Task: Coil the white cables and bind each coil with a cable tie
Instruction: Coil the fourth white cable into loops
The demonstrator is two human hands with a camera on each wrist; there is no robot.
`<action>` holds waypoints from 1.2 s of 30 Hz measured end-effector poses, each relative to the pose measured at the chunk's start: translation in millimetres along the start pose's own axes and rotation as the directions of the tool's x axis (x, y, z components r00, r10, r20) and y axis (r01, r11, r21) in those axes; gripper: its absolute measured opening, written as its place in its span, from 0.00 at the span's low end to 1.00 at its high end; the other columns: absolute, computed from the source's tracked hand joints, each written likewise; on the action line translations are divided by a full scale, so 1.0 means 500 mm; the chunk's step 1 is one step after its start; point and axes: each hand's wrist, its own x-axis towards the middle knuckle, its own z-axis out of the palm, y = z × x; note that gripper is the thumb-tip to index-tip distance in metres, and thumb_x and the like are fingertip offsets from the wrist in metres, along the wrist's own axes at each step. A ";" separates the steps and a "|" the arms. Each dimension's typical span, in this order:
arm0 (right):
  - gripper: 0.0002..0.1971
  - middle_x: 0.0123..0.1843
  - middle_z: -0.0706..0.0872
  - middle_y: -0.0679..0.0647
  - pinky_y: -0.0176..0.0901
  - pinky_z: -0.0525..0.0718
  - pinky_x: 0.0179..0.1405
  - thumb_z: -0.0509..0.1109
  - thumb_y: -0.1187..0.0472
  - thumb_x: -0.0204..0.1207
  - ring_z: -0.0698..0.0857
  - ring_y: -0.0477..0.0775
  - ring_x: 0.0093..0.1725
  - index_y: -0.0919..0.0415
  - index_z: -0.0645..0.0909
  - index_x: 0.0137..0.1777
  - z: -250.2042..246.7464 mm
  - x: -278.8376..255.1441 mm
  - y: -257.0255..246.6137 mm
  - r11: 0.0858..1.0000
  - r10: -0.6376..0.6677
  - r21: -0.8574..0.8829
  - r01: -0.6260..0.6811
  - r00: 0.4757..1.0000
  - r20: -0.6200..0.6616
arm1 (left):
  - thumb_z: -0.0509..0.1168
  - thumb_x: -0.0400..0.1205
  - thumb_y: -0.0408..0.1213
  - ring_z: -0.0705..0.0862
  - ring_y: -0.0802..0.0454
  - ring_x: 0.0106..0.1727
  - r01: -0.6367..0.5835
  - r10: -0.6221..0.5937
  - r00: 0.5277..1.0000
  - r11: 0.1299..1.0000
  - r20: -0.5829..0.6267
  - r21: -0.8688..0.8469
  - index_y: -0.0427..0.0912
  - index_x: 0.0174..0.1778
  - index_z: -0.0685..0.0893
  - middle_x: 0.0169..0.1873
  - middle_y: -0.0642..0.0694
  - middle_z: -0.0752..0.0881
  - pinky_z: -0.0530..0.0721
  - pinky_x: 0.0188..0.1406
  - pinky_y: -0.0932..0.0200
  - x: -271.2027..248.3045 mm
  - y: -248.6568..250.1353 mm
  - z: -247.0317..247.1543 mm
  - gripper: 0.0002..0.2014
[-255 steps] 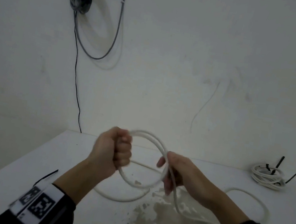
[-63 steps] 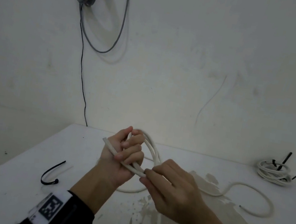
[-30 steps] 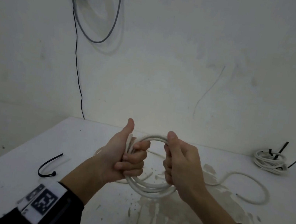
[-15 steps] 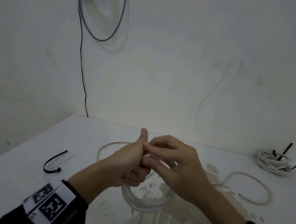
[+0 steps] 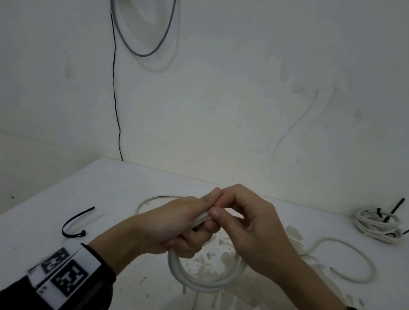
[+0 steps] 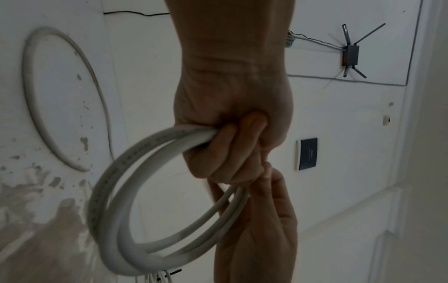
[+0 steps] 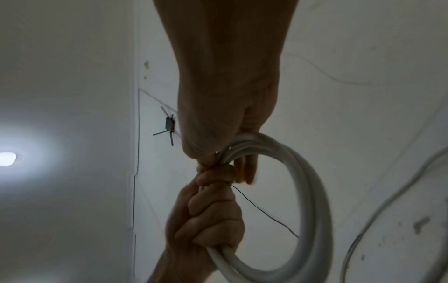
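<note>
A white cable is wound into a small coil (image 5: 202,283) held above the white table (image 5: 9,244). My left hand (image 5: 199,234) grips the coil's top in a fist, seen in the left wrist view as the left hand (image 6: 225,153) curled round the coil (image 6: 135,210). My right hand (image 5: 216,210) pinches the strands right beside the left thumb; the right wrist view shows the right hand (image 7: 230,153) on the coil (image 7: 310,210). The cable's loose tail (image 5: 347,258) lies on the table to the right. A black cable tie (image 5: 74,222) lies to the left.
A finished white coil (image 5: 377,225) with black ties sits at the table's back right by the wall. Grey cables (image 5: 149,25) and a thin black wire (image 5: 114,92) hang on the wall behind. The table's left edge (image 5: 29,202) runs diagonally; worn paint patches mark its front.
One second ago the hands held the coil's opposite sides. The right hand has since moved up to the top beside the left thumb, and the coil now hangs below the left fist.
</note>
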 end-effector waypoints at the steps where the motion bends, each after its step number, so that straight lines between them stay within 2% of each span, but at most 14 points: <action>1: 0.05 0.36 0.85 0.50 0.39 0.84 0.35 0.65 0.59 0.79 0.86 0.47 0.37 0.60 0.77 0.45 0.000 0.000 -0.003 0.997 0.024 -0.080 -0.020 0.998 0.054 | 0.46 0.79 0.61 0.54 0.61 0.11 -0.016 0.016 1.000 1.000 -0.018 0.003 0.45 0.25 0.67 0.12 0.53 0.60 0.55 0.12 0.72 0.001 0.002 0.001 0.26; 3: 0.09 0.30 0.82 0.49 0.42 0.77 0.27 0.58 0.56 0.84 0.79 0.48 0.27 0.59 0.74 0.46 0.004 0.002 -0.008 0.978 0.145 -0.168 -0.125 0.984 0.108 | 0.45 0.82 0.59 0.54 0.60 0.13 -0.022 0.026 0.996 0.999 -0.082 0.047 0.44 0.25 0.66 0.14 0.53 0.60 0.54 0.13 0.71 0.007 0.009 0.004 0.26; 6: 0.26 0.26 0.79 0.58 0.51 0.75 0.29 0.55 0.45 0.80 0.75 0.56 0.27 0.69 0.76 0.36 0.014 0.011 -0.006 0.949 0.230 -0.225 -0.219 0.973 0.024 | 0.45 0.86 0.54 0.55 0.58 0.15 0.011 0.019 0.980 0.988 -0.197 0.152 0.43 0.25 0.65 0.17 0.51 0.60 0.53 0.15 0.67 0.022 0.013 0.008 0.26; 8: 0.35 0.23 0.78 0.61 0.50 0.75 0.27 0.53 0.38 0.78 0.74 0.58 0.24 0.73 0.78 0.30 0.025 0.020 -0.011 0.928 0.296 -0.237 -0.287 0.955 0.003 | 0.46 0.87 0.50 0.57 0.58 0.16 0.027 0.037 0.966 0.970 -0.257 0.242 0.43 0.23 0.67 0.16 0.52 0.62 0.55 0.15 0.67 0.028 0.009 0.006 0.26; 11: 0.33 0.14 0.71 0.47 0.34 0.67 0.19 0.55 0.43 0.82 0.68 0.43 0.16 0.66 0.77 0.22 0.033 0.031 -0.013 0.898 0.430 -0.098 -0.428 0.903 -0.001 | 0.47 0.87 0.49 0.60 0.58 0.15 0.034 0.076 0.943 0.946 -0.323 0.323 0.41 0.24 0.70 0.14 0.52 0.65 0.60 0.15 0.66 0.023 0.004 -0.006 0.26; 14: 0.28 0.17 0.68 0.47 0.35 0.62 0.17 0.59 0.47 0.82 0.63 0.46 0.16 0.66 0.80 0.27 0.040 0.035 -0.010 0.851 0.493 0.168 -0.498 0.867 0.074 | 0.46 0.87 0.50 0.62 0.57 0.17 0.015 0.112 0.942 0.928 -0.318 0.372 0.39 0.27 0.74 0.15 0.51 0.67 0.64 0.16 0.66 0.004 0.001 -0.023 0.27; 17: 0.25 0.16 0.63 0.48 0.32 0.58 0.16 0.59 0.52 0.83 0.59 0.46 0.16 0.63 0.74 0.24 0.058 0.040 -0.009 0.781 0.558 0.281 -0.558 0.825 0.087 | 0.46 0.88 0.49 0.70 0.54 0.21 -0.030 0.149 0.951 0.917 -0.271 0.399 0.39 0.37 0.78 0.21 0.49 0.71 0.71 0.22 0.65 -0.032 -0.010 -0.047 0.23; 19: 0.24 0.16 0.61 0.47 0.32 0.57 0.17 0.60 0.53 0.83 0.57 0.46 0.16 0.61 0.70 0.24 0.076 0.045 -0.010 0.726 0.603 0.345 -0.595 0.792 0.096 | 0.46 0.88 0.46 0.77 0.55 0.24 -0.070 0.215 0.931 0.897 -0.294 0.437 0.47 0.53 0.80 0.26 0.48 0.77 0.77 0.27 0.64 -0.060 -0.020 -0.058 0.16; 21: 0.24 0.16 0.62 0.48 0.33 0.57 0.17 0.59 0.52 0.83 0.58 0.46 0.16 0.61 0.69 0.24 0.100 0.050 -0.010 0.702 0.628 0.356 -0.616 0.772 0.099 | 0.47 0.87 0.44 0.80 0.58 0.26 -0.091 0.288 0.901 0.857 -0.325 0.508 0.54 0.68 0.73 0.33 0.49 0.81 0.79 0.28 0.66 -0.082 -0.034 -0.067 0.16; 22: 0.24 0.17 0.62 0.48 0.33 0.57 0.17 0.59 0.52 0.83 0.58 0.46 0.16 0.61 0.69 0.24 0.114 0.053 -0.010 0.692 0.638 0.363 -0.624 0.764 0.098 | 0.47 0.86 0.45 0.80 0.60 0.26 -0.083 0.318 0.887 0.822 -0.333 0.564 0.55 0.70 0.71 0.37 0.51 0.81 0.79 0.29 0.68 -0.092 -0.042 -0.070 0.17; 25: 0.24 0.18 0.61 0.50 0.34 0.57 0.16 0.59 0.52 0.82 0.58 0.47 0.17 0.61 0.69 0.24 0.161 0.063 -0.013 0.637 0.660 0.427 -0.642 0.740 0.129 | 0.49 0.86 0.42 0.77 0.64 0.23 -0.069 0.427 0.807 0.754 -0.408 0.653 0.52 0.56 0.78 0.32 0.54 0.79 0.74 0.25 0.73 -0.119 -0.069 -0.077 0.12; 28: 0.24 0.18 0.61 0.50 0.33 0.57 0.15 0.58 0.54 0.83 0.57 0.46 0.16 0.61 0.69 0.24 0.213 0.070 -0.022 0.565 0.679 0.476 -0.674 0.708 0.196 | 0.51 0.87 0.40 0.74 0.61 0.19 -0.048 0.424 0.723 0.819 -0.546 0.572 0.44 0.46 0.81 0.24 0.55 0.80 0.73 0.20 0.70 -0.147 -0.095 -0.106 0.13; 32: 0.24 0.17 0.61 0.49 0.33 0.58 0.16 0.56 0.55 0.83 0.58 0.46 0.15 0.61 0.69 0.24 0.282 0.076 -0.029 0.528 0.682 0.471 -0.706 0.684 0.261 | 0.53 0.86 0.40 0.69 0.56 0.20 -0.023 0.238 0.768 0.938 -0.594 0.345 0.34 0.43 0.82 0.26 0.45 0.77 0.70 0.19 0.65 -0.195 -0.117 -0.162 0.16; 36: 0.22 0.17 0.65 0.51 0.36 0.67 0.20 0.54 0.54 0.84 0.66 0.50 0.16 0.63 0.72 0.29 0.338 0.098 -0.037 0.600 0.617 0.347 -0.721 0.692 0.374 | 0.55 0.86 0.38 0.66 0.59 0.16 0.027 0.281 0.740 0.895 -0.612 0.445 0.40 0.31 0.79 0.15 0.53 0.70 0.67 0.17 0.65 -0.238 -0.129 -0.215 0.18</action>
